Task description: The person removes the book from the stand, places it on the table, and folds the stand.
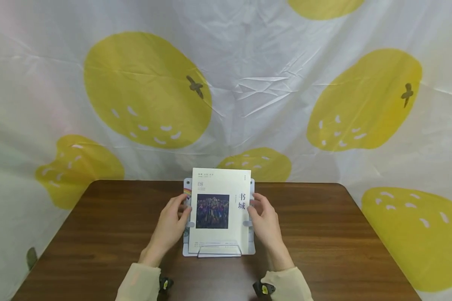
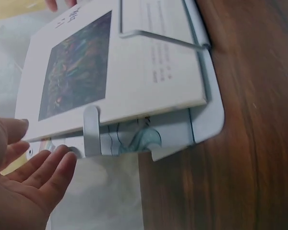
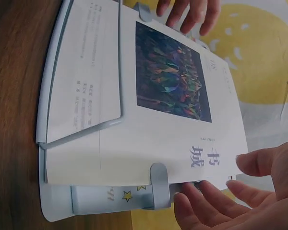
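Currently: book, one, on stand, clips over its edges, left hand and right hand loose-fingered, open at either side; step seemingly alignment, next move calling for gentle squaring.

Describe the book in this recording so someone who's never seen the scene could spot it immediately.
Start at the dark brown wooden table; near its middle is a pale blue stand. The book leans on that stand, front cover showing. Unlike the decorated stand behind it, its cream-white cover has a dark, nearly square picture and two large Chinese characters near the right edge.
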### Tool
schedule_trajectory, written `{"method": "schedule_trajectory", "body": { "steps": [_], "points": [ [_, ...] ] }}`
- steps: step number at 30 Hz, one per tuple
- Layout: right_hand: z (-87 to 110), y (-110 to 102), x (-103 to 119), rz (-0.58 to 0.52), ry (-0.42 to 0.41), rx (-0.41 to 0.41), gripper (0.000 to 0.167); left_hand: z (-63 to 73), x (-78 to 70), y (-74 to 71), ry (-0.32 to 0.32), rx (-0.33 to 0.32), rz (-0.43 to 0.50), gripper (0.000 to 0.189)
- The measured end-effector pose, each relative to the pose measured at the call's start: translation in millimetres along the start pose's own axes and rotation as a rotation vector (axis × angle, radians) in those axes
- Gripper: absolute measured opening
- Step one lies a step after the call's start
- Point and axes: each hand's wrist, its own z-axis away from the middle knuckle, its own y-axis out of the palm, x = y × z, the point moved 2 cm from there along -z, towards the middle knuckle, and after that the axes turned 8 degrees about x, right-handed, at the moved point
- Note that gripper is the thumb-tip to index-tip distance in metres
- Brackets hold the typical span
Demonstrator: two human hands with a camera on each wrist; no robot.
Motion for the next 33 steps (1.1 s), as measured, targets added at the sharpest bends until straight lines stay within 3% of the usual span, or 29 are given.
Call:
{"method": "schedule_trajectory", "body": {
  "steps": [6,20,33],
  "points": [
    [-1.9,2.9,0.7,0.014,0.045,-0.049,0.038,-5.6,-1.3,5.2,-0.085,0.011,0.047,0.038],
    [-14.7,8.2,0.4,-0.005,0.147,-0.053,0.030,-16.4,-0.9,11.3,-0.138,-0.017,0.041,0.038],
    [-19.7,8.7,-0.4,0.127,0.069,-0.089,0.014,-24.8,-3.3,6.7,-0.205,-0.025,0.014,0.028]
  ]
}}
